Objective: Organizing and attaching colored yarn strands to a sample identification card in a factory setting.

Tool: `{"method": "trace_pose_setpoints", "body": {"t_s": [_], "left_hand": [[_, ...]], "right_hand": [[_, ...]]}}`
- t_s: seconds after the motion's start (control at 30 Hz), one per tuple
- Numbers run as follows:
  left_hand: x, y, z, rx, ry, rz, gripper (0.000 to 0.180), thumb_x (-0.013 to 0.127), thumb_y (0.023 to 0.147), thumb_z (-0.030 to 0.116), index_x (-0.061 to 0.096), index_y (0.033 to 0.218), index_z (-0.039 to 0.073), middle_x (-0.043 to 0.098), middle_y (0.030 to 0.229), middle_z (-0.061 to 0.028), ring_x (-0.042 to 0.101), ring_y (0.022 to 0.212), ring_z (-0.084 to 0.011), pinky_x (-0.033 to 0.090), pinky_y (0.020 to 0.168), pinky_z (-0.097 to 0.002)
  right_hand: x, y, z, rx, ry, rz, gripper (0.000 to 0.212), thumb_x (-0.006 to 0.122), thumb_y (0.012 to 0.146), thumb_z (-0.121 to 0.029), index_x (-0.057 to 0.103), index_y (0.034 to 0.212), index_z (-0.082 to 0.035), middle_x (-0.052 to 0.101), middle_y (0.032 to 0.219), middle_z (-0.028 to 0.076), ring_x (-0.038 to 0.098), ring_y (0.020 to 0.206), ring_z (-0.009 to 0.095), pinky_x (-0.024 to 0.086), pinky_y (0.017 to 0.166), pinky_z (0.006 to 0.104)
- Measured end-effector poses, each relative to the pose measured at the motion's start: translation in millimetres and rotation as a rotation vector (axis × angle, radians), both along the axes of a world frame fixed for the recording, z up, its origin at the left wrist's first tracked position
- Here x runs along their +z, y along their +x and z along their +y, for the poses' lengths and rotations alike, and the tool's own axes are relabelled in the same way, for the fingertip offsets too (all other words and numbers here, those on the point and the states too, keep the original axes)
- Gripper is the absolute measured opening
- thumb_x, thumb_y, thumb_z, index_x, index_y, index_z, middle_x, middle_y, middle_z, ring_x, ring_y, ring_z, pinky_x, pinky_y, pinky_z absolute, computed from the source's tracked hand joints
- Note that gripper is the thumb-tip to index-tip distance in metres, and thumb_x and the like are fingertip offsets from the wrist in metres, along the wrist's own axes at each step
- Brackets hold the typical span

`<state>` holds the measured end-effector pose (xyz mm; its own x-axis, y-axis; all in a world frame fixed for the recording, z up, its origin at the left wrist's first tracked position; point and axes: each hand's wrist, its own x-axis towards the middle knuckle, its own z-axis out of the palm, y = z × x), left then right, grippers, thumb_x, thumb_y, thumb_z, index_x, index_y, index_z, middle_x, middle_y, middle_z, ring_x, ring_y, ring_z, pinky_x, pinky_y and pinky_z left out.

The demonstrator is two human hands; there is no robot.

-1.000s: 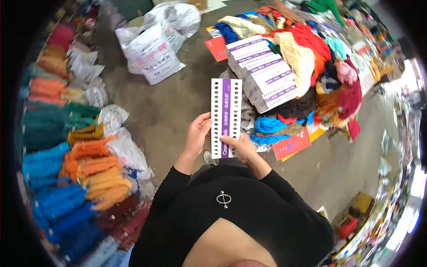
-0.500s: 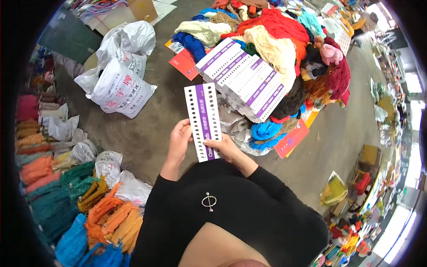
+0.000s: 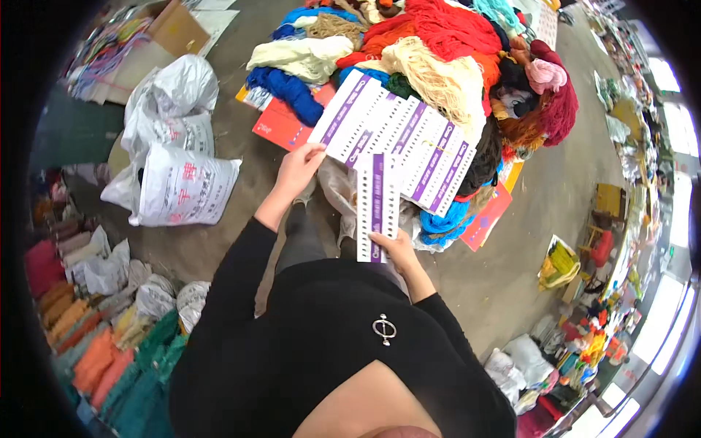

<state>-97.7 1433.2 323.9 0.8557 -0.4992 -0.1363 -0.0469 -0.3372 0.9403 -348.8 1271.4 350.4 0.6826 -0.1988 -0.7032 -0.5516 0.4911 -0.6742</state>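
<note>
My right hand (image 3: 400, 253) grips the lower end of a long white punched thread card (image 3: 377, 197) with a purple stripe, its thumb lying on the card's face. My left hand (image 3: 298, 174) pinches the near left edge of another punched card (image 3: 343, 117), which lies at the left side of a card pile. Several more such cards (image 3: 431, 157) make up that pile, their purple stripes slanting up and to the right. The held card's top overlaps the pile's near edge. Whether my left hand's card is lifted off the pile, I cannot tell.
Behind the cards heap skeins of red yarn (image 3: 449, 29), cream yarn (image 3: 431, 69) and blue yarn (image 3: 288, 91). Red sheets (image 3: 281, 124) stick out beneath. White sacks (image 3: 186, 182) stand on the floor to the left, with rows of coloured yarn (image 3: 98, 365) nearer me.
My left hand has left the held card and reached forward to the pile's left card. My right hand keeps its card, now farther right. The view has shifted too.
</note>
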Motion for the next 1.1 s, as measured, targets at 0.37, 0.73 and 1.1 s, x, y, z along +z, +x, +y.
{"method": "trace_pose_setpoints", "body": {"t_s": [0.37,0.73,1.1], "left_hand": [[-73,123,-176,-1.026,0.259,-0.745,0.016,0.067,0.075,0.023,0.062,0.088,0.013,0.059,0.092,-0.0042,0.056,0.095,-0.0244,0.040,0.079,-0.0420],[-71,145,-205,-1.256,0.276,-0.533,0.013,0.056,0.086,0.022,0.053,0.086,0.009,0.061,0.078,-0.0118,0.060,0.078,-0.0318,0.040,0.072,-0.0444],[-56,150,-173,-1.236,0.109,-0.728,0.008,0.055,0.087,0.018,0.055,0.088,0.010,0.062,0.084,-0.0067,0.059,0.077,-0.0277,0.039,0.073,-0.0401]], "right_hand": [[-29,52,25,-0.349,0.112,0.094,0.032,0.069,0.080,-0.009,0.060,0.110,0.002,0.067,0.100,0.008,0.063,0.088,0.014,0.050,0.080,0.0291],[-72,101,-21,0.014,0.275,0.157,0.040,0.072,0.079,-0.016,0.061,0.115,-0.001,0.066,0.106,0.006,0.061,0.096,0.014,0.046,0.088,0.0292],[-103,118,7,-0.340,0.347,-0.023,0.038,0.070,0.082,-0.017,0.059,0.115,-0.002,0.065,0.105,0.005,0.062,0.093,0.015,0.049,0.084,0.0313]]}}
